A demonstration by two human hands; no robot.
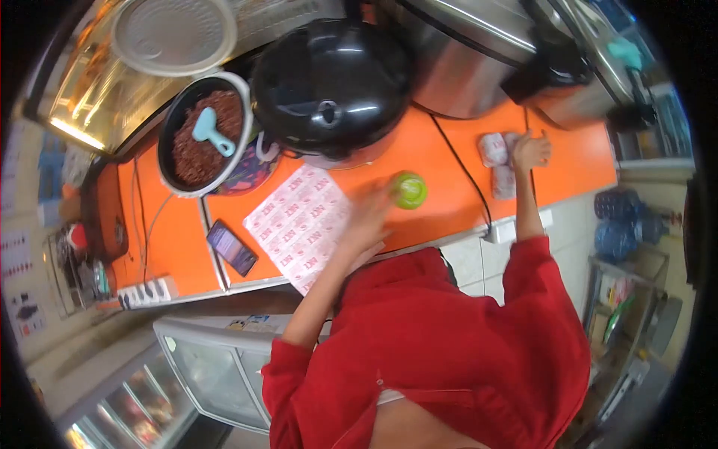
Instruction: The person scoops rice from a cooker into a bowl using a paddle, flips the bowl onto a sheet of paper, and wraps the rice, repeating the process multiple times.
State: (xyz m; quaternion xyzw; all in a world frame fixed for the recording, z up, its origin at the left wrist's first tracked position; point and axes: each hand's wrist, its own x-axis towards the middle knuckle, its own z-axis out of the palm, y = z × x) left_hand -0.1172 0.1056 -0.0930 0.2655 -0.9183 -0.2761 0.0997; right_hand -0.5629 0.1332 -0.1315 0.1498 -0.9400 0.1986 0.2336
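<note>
My left hand, smeared by motion, reaches over the right edge of a red-and-white printed wrapping paper sheet. Its fingertips overlap the side of a small round lime-green object on the orange counter. Over to the right, my right hand has its fingers apart against a small group of paper-wrapped bundles. One wrapped bundle sits left of the hand, and another wrapped bundle lies just below it.
A pot of dark reddish-brown food holds a light-blue scoop. Beside it stands a black-lidded cooker, with a large steel pot further right. A phone lies near the front edge of the orange counter. A black cable crosses it.
</note>
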